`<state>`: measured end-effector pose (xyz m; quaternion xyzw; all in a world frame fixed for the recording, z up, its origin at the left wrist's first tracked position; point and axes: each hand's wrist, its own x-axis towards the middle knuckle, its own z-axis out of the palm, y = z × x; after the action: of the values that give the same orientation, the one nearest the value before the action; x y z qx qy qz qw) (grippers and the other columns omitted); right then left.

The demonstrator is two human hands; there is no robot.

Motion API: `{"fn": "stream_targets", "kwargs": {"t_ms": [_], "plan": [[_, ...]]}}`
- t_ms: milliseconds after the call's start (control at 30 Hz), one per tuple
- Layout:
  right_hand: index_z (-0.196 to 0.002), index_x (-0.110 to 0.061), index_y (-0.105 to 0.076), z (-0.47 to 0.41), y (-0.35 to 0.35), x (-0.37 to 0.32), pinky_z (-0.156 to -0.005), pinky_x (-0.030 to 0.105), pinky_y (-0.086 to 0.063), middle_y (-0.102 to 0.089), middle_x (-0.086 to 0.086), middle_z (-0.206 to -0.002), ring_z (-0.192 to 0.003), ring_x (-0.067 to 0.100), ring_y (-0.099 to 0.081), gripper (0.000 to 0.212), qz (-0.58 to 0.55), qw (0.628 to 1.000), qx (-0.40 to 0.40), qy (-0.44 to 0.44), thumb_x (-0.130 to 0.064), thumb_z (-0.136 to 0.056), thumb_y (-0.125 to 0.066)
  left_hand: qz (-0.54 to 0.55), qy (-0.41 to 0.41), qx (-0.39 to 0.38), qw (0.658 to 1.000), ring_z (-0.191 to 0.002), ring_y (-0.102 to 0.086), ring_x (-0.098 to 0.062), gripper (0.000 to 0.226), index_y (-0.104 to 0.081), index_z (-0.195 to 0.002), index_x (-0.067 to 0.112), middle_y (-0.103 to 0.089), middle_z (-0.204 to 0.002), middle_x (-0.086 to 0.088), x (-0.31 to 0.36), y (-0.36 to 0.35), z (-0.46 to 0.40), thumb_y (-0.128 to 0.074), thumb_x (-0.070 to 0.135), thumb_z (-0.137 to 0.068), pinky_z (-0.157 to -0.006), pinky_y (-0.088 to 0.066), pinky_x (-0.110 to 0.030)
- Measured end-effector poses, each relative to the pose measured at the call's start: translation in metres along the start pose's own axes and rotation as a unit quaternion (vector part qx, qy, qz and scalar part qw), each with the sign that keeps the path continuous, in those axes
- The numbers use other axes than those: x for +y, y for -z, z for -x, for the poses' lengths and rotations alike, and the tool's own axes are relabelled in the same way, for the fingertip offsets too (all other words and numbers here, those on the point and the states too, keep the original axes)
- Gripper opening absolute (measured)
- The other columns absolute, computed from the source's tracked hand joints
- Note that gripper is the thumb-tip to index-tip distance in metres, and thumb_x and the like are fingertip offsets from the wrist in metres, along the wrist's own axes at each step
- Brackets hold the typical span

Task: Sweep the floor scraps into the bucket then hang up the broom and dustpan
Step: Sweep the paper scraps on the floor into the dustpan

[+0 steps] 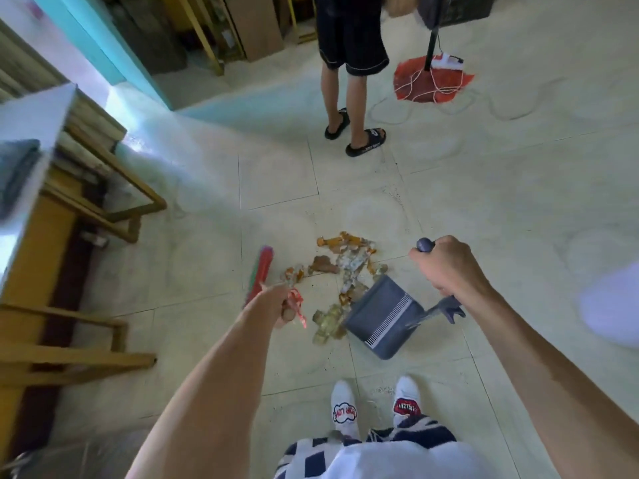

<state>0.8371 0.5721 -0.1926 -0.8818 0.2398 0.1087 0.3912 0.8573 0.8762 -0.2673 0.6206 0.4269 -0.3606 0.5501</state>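
Premises appeared to be a workshop/storage rm, not a furnished living space. Floor (484,209) was pale tile, dusty, w/ food-like scraps (345,267) at centre. Rough timber benches (103,188) stood along left wall. Cardboard boxes (256,25) & boards were stacked at rear. A pedestal fan (432,46) on red base, w/ loose cord, stood nearby.

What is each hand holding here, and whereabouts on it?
Left hand: broom, near its handle's top. Right hand: dustpan, grip high on its long upright handle.
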Motion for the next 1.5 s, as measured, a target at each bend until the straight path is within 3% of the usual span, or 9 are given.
{"fn": "stream_targets", "kwargs": {"t_ms": [133,233,333,467,700,900,1133,1267,1500], "plan": [[-0.054,-0.017,-0.042,0.003,0.002,0.012,-0.025,0.016,-0.022,-0.043,0.000,-0.043,-0.032,0.016,-0.034,0.033,0.026,1.000,-0.014,0.005,-0.032,-0.077,-0.059,0.145,0.013,-0.046,0.988,-0.023,-0.042,-0.007,0.032,-0.046,-0.071,0.008,-0.054,-0.046,-0.002,-0.003,-0.037,0.010,-0.039,0.010,-0.102,-0.026,-0.035,-0.011],[-0.056,-0.016,-0.045,0.005,0.009,0.013,-0.029,0.015,-0.027,-0.046,0.000,-0.045,-0.029,0.016,-0.037,0.029,0.019,0.998,-0.051,-0.014,-0.032,-0.077,-0.058,0.222,0.026,-0.062,0.973,-0.053,-0.054,-0.012,0.025,-0.048,-0.077,0.009,-0.052,-0.074,0.001,0.001,-0.052,0.017,-0.041,0.008,-0.100,-0.053,-0.051,-0.015],[-0.058,-0.017,-0.046,0.005,0.020,0.014,-0.033,0.017,-0.030,-0.046,0.001,-0.047,-0.031,0.016,-0.037,0.027,0.010,0.997,-0.079,-0.021,-0.031,-0.077,-0.059,0.320,0.043,-0.103,0.941,-0.027,-0.045,-0.009,0.033,-0.047,-0.075,0.006,-0.050,-0.051,-0.004,0.004,-0.049,0.033,-0.029,0.006,-0.102,-0.027,-0.035,-0.013],[-0.062,-0.018,-0.045,0.002,0.034,0.015,-0.031,0.015,-0.027,-0.043,-0.001,-0.046,-0.027,0.012,-0.032,0.030,-0.023,0.993,-0.117,-0.016,-0.031,-0.081,-0.063,0.347,0.060,-0.121,0.928,-0.020,-0.040,-0.010,0.032,-0.047,-0.079,0.004,-0.049,-0.041,-0.006,-0.014,-0.020,0.067,-0.019,-0.004,-0.092,-0.022,-0.032,-0.014],[-0.057,-0.017,-0.048,0.004,0.054,0.031,-0.029,0.014,-0.027,-0.040,-0.008,-0.031,-0.022,0.009,-0.032,0.034,-0.054,0.991,-0.122,-0.014,-0.034,-0.083,-0.063,-0.096,0.094,0.020,0.991,-0.025,-0.035,-0.007,0.036,-0.061,-0.095,-0.001,-0.052,-0.058,-0.007,-0.072,0.017,0.111,-0.028,0.008,-0.104,-0.022,-0.029,-0.015],[-0.059,-0.014,-0.053,0.004,0.064,0.041,-0.027,0.013,-0.030,-0.043,-0.008,-0.031,-0.022,0.008,-0.037,0.032,-0.052,0.994,-0.100,-0.010,-0.033,-0.083,-0.063,-0.236,0.177,-0.038,0.955,-0.031,-0.038,-0.009,0.027,-0.061,-0.109,-0.001,-0.052,-0.053,-0.005,-0.064,0.012,0.107,-0.037,0.005,-0.101,-0.026,-0.032,-0.017],[-0.057,-0.011,-0.052,0.002,0.082,0.050,-0.020,0.014,-0.023,-0.048,0.002,-0.046,-0.033,0.013,-0.044,0.034,0.000,1.000,-0.023,0.010,-0.034,-0.081,-0.062,-0.463,0.204,-0.030,0.862,-0.036,-0.045,-0.007,0.029,-0.060,-0.119,0.001,-0.056,-0.051,-0.001,-0.057,0.024,0.115,-0.042,0.014,-0.102,-0.034,-0.036,-0.018],[-0.055,-0.013,-0.047,0.001,0.087,0.060,-0.021,0.012,-0.024,-0.045,-0.002,-0.041,-0.022,0.006,-0.040,0.035,-0.021,1.000,-0.022,-0.007,-0.033,-0.080,-0.061,-0.633,0.164,-0.033,0.756,-0.039,-0.041,-0.010,0.027,-0.061,-0.120,0.001,-0.052,-0.061,-0.002,-0.048,-0.008,0.098,-0.045,0.011,-0.101,-0.037,-0.034,-0.018],[-0.057,-0.010,-0.051,-0.002,0.095,0.072,-0.020,0.011,-0.023,-0.050,0.003,-0.045,-0.020,0.006,-0.040,0.037,-0.046,0.999,-0.004,-0.014,-0.035,-0.083,-0.062,-0.563,0.245,-0.103,0.783,-0.032,-0.034,-0.002,0.024,-0.053,-0.120,0.006,-0.037,-0.067,-0.001,0.045,-0.031,0.057,-0.041,0.009,-0.100,-0.033,-0.023,-0.011]]}}
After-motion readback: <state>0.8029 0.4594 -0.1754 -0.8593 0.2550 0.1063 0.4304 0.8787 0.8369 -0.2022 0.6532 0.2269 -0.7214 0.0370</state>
